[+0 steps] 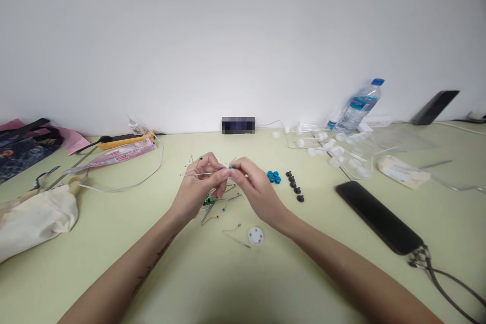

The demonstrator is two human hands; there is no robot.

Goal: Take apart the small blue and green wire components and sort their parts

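My left hand (pixel 199 182) is closed in a pinch on a thin bent metal wire (pixel 188 174), whose looped end sticks out to the left. Against its fingertips meet those of my right hand (pixel 253 182), also pinched; whatever lies between them is too small to make out. Beneath and behind the left hand lie more bent wires (pixel 207 221) with small coloured ends, and a shiny green piece (pixel 208 201). Nearer to me, one loose bent wire (pixel 235 238) rests beside a white disc (pixel 255 236) with several dark dots.
Blue pieces (pixel 274 177) and a row of black knobs (pixel 295 186) lie right of my hands. Farther right are a black phone (pixel 379 217) with a strap, clear tubes (pixel 309 143) and a tilted water bottle (pixel 359 109). A cloth bag (pixel 41 217) lies left.
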